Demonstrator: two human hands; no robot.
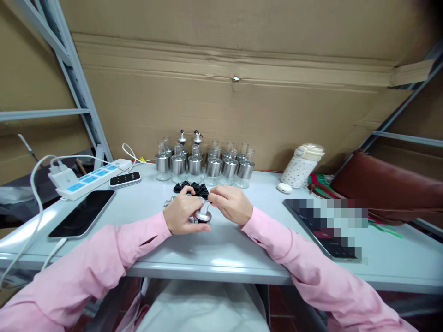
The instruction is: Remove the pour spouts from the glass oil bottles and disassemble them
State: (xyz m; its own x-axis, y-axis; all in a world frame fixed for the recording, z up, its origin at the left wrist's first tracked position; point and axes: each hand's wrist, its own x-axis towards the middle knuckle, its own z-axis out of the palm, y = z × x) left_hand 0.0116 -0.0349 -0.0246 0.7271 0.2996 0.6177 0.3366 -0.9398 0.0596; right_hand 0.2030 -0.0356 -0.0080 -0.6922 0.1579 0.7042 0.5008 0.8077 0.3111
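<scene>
My left hand point(183, 210) is closed around a silver bottle pourer top point(204, 215), its wide round base facing down. At the narrow spout end, the fingers of my right hand point(231, 203) are pinched together; whatever lies between them is hidden. Black stoppers point(199, 188) are gathered just beyond my hands. More silver pourer tops point(168, 202) lie partly covered by my left hand. Behind them stand several glass bottles with metal sleeves point(213, 167) in rows. Two bottles at the back carry pourer tops point(197, 137).
On the left lie a power strip point(92, 177), a small black-faced device point(125, 180) and a phone point(83, 214) on a cable. To the right are a tablet point(321, 228), a white round case point(284, 188), a dotted flask point(302, 166) and a brown bag point(375, 184). Cardboard point(242, 110) backs the table.
</scene>
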